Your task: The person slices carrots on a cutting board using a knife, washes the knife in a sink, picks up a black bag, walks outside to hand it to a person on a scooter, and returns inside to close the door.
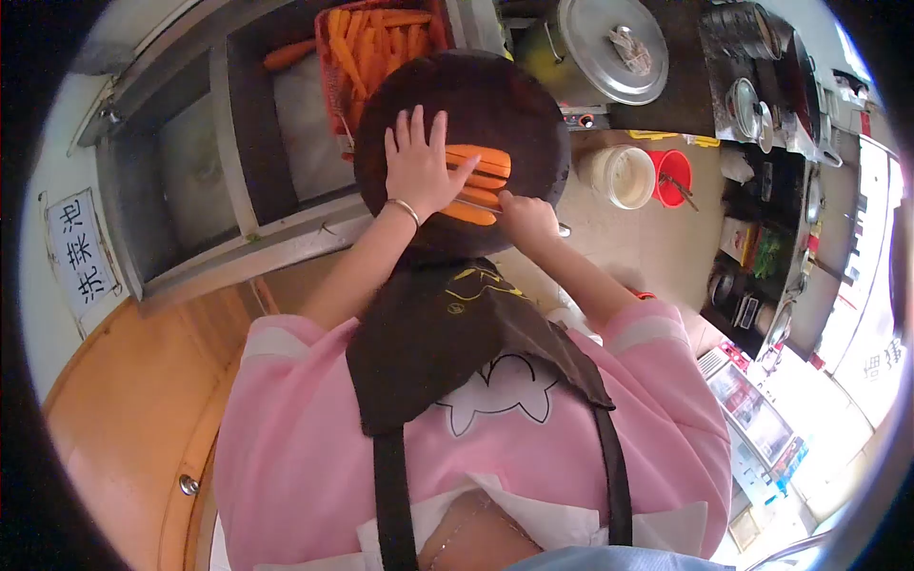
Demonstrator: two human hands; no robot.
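1. From my remote seat I look down through the head camera at a round dark cutting board, and I take every place from it.
2. Long cut carrot pieces lie roughly side by side on the board, around its middle and toward its near side.
3. The left hand is over the left half of the board, palm down. I see its four fingers spread and pointing to the far edge, while the thumb reaches across the carrot pieces.
4. The right hand is at the board's near right part, its fingers curled tightly around the handle of a knife. I see the blade almost edge-on, among the carrot pieces.
5. A metal bracelet circles the left wrist, near the board's near left edge.
6. Just beyond the board, to the left, I see a red basket full of whole carrots. A loose carrot lies farther left, in the sink.
7. Beyond the board to the right stands a big lidded pot.
8. Right of the board, a white bucket and a red bucket stand side by side on the floor.
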